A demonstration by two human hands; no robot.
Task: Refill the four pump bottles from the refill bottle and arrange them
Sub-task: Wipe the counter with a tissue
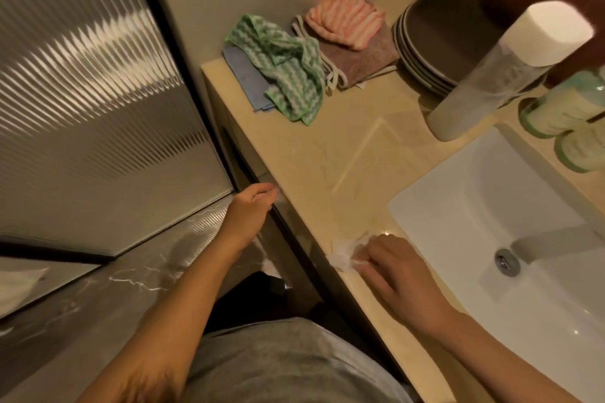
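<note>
far left of the white rectangular sink stands a ribbed frosted glass door with a dark frame. nearer the sink, the left hand reaches to the front edge of the beige stone counter; its fingers are curled against something small and blurred at that edge, and i cannot tell whether it grips it.

on the counter, left of and behind the sink, a green-and-white zigzag cloth lies crumpled over a flat blue cloth. just to its sink side, a pink striped cloth sits on a folded brown-grey cloth. behind the sink's left rear corner is a stack of dark round plates.

at the sink's near left corner, the right hand lies knuckles up on the counter, fingers bent down over a crumpled white tissue and grasping it against the stone.

the tall clear plastic bottle with a white cap stands upright on the counter just behind the sink's rear left corner, in front of the plates. inside the sink are a round metal drain and, above it, a grey spout.

behind the sink at the right edge, two pale green translucent bottles stand side by side, their tops cut off.
</note>
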